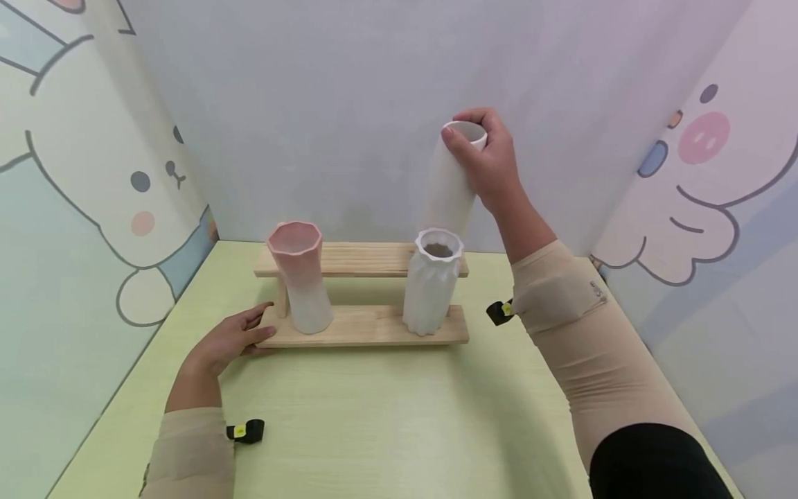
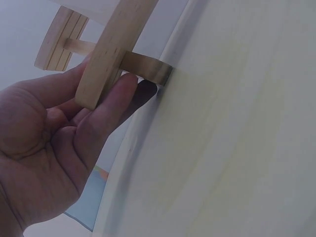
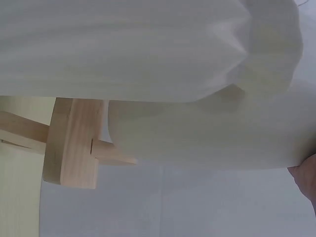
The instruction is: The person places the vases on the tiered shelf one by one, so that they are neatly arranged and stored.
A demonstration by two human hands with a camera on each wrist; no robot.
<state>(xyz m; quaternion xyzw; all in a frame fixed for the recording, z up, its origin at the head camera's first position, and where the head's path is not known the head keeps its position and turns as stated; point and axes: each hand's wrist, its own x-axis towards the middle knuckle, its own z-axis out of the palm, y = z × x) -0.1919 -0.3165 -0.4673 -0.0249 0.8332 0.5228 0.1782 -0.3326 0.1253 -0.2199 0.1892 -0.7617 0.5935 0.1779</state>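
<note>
A two-tier wooden stand is on the table, and my left hand grips the left end of its lower board; the left wrist view shows fingers around that board end. My right hand holds a tall smooth white vase by its rim, above the upper board's right end. The right wrist view shows this vase beside the upper board; whether they touch, I cannot tell. On the lower board stand a pink-and-white vase at left and a ridged white vase at right.
The pale yellow-green table extends in front of the stand. Behind is a plain light wall. Cartoon-printed side panels flank the table. A black strap end hangs off each wrist.
</note>
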